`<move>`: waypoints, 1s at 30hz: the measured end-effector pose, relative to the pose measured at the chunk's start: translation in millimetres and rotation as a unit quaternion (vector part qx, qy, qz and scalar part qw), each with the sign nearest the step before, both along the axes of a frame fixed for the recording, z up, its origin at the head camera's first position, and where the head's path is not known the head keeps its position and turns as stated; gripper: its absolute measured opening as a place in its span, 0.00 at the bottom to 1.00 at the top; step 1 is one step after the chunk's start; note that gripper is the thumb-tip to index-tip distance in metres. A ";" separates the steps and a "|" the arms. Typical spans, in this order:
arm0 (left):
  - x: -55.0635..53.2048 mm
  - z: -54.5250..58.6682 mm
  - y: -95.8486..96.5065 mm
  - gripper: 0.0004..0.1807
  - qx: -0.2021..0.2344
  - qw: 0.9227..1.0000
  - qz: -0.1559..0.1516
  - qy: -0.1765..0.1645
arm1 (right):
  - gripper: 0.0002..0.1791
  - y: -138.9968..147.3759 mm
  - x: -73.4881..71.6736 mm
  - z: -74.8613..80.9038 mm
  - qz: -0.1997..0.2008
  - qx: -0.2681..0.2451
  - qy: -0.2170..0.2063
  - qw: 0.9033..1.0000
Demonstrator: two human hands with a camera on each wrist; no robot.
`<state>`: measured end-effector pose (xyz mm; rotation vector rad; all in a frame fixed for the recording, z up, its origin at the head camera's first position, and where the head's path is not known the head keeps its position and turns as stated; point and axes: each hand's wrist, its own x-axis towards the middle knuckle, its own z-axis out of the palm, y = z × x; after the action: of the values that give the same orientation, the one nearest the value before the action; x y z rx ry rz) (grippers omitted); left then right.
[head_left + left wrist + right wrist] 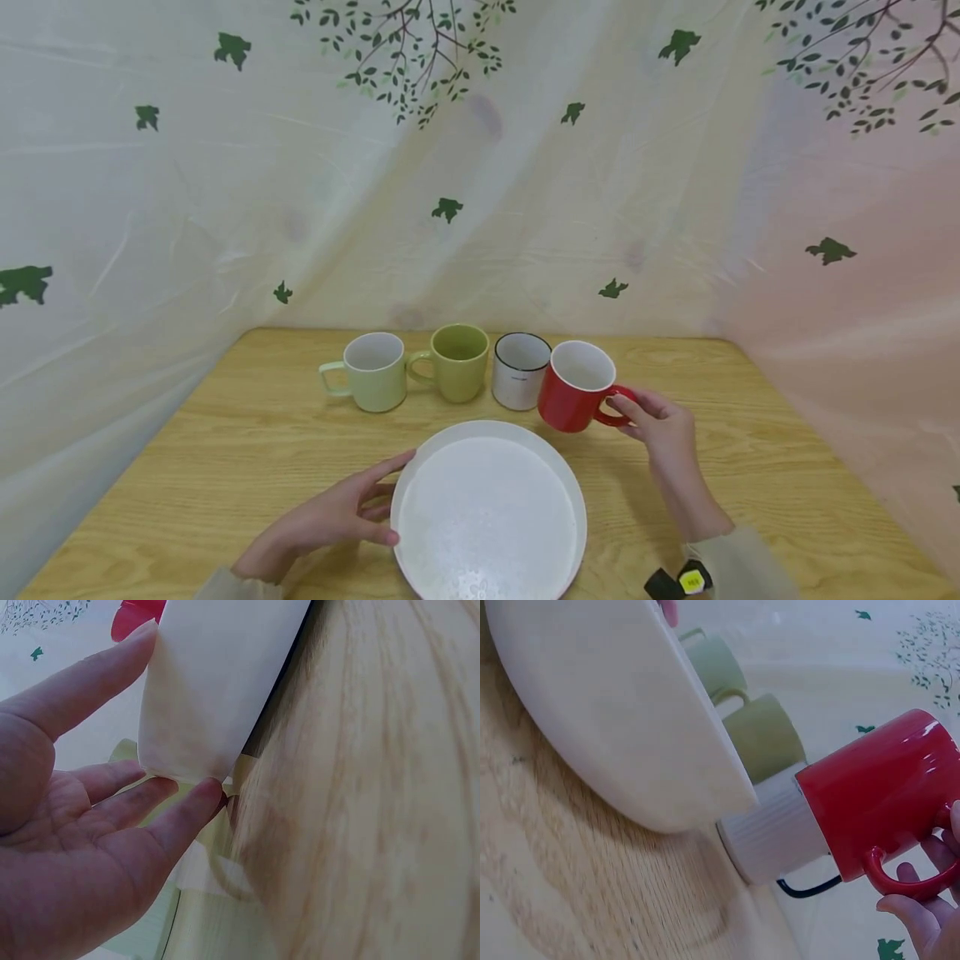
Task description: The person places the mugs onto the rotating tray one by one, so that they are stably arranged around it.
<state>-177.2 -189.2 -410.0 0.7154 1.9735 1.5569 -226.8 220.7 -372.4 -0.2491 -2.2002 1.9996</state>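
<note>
My right hand (667, 429) pinches the handle of a red mug (566, 400) with a white inside. The mug is raised off the table and tilted slightly, overlapping a white mug (517, 383) with a dark rim in the head view. My left hand (330, 517) has its thumb and fingers spread along the left edge of a round white tray (487, 508), the fingertips (202, 796) right at its side wall. Nothing lies on the tray. The right wrist view shows the red mug (885, 791) beyond the tray's edge, with fingers at its handle.
Behind the tray, a pale green mug (377, 383) and an olive-green mug (459, 367) stand in a row with the white one, handles to the left. The wooden table (750, 483) ends at a leaf-patterned curtain (525, 250). A black strap with a yellow label (693, 579) lies by my right sleeve.
</note>
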 end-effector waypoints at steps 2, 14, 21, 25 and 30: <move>0.1 0.0 0.2 0.52 0.001 1.000 0.000 0.001 | 0.19 -2.8 2.1 1.0 0.005 0.000 0.005 1.000; -0.1 0.3 0.7 0.52 0.005 1.000 -0.001 0.004 | 0.24 -19.4 8.2 3.2 0.023 0.040 -0.008 0.999; -0.2 -0.8 0.2 0.52 0.004 1.000 -0.002 0.003 | 0.22 -32.3 9.9 0.3 0.032 0.042 -0.009 0.999; 0.2 -1.2 -0.5 0.52 0.004 1.000 -0.002 0.004 | 0.20 -40.8 10.6 -2.6 0.043 0.024 -0.001 0.999; 0.5 -1.6 -0.8 0.52 0.008 1.000 -0.002 0.006 | 0.19 -51.2 11.3 -7.4 0.059 0.029 0.003 0.998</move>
<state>-176.7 -190.0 -411.6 0.7371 1.9690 1.5700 -215.5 169.5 -379.8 -0.1089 -2.3153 1.9885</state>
